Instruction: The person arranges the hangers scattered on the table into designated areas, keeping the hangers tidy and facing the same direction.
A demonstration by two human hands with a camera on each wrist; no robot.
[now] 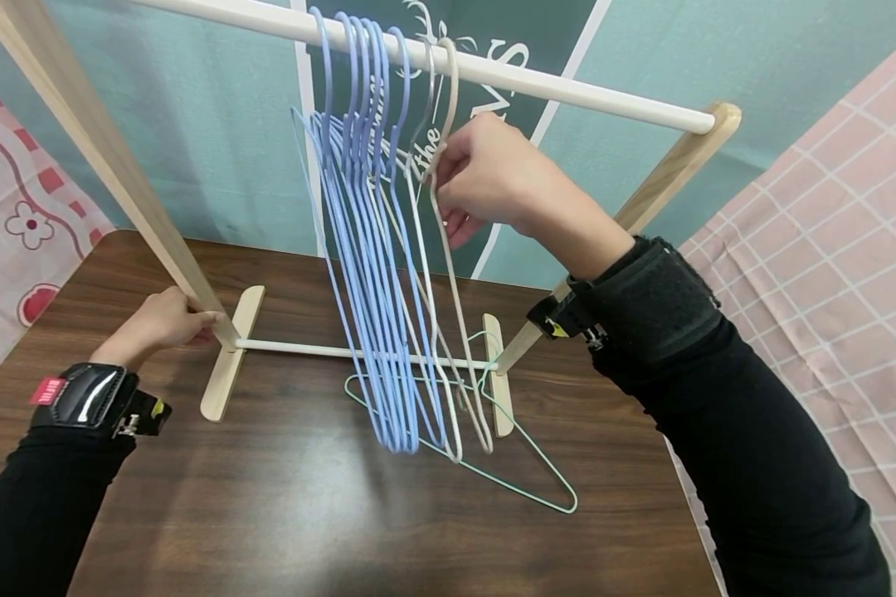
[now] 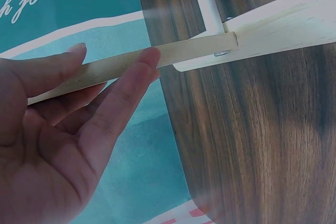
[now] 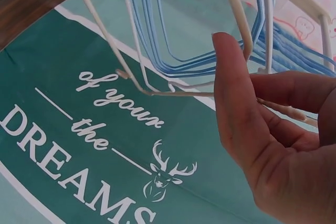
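My right hand [image 1: 493, 178] pinches a beige hanger [image 1: 452, 76] just below its hook, which hangs over the white rail [image 1: 567, 89] of a wooden rack. In the right wrist view, the thumb and fingers close around the neck of this beige hanger [image 3: 237, 11]. Beside it on the rail hang a white hanger [image 1: 428, 290] and several blue hangers [image 1: 373, 290] bunched together. Low on the rack's left post [image 1: 138, 199], my left hand [image 1: 157, 323] holds the wood. The left wrist view shows thumb and fingers on both sides of that post [image 2: 121, 66].
A pale green hanger [image 1: 576, 500] lies on the brown wooden table [image 1: 284, 514], behind and under the hanging ones. A thin white bar [image 1: 299, 348] joins the rack's two feet. The right post [image 1: 672, 170] stands beyond my right forearm. Patterned cloths surround the table.
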